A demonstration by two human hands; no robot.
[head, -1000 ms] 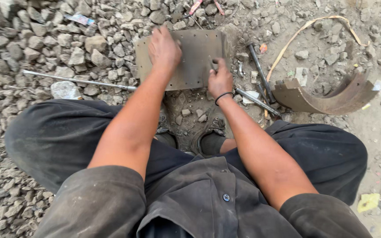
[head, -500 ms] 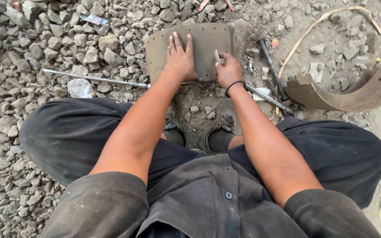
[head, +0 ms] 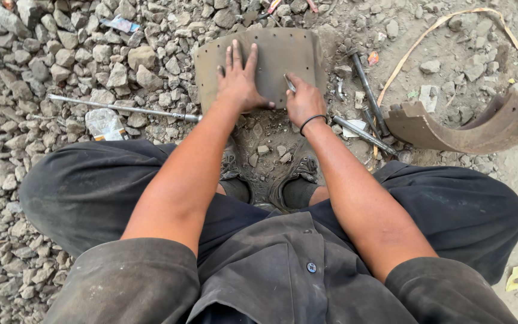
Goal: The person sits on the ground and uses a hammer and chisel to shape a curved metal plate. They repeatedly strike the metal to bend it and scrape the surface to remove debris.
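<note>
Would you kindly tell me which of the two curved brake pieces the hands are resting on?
The flat-lying brown lining sheet with small holes, under both hands; the rusty brake shoe lies untouched at right.

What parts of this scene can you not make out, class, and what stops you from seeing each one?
Head view:
- The curved grey-brown lining sheet: the part under the left hand is covered by that palm.
- The small metal tool in the right hand: mostly hidden by the fingers, too small to identify.
- The thin metal rod: its near end vanishes behind the left forearm.
- The curved rusty metal shoe: clipped by the right edge.
</note>
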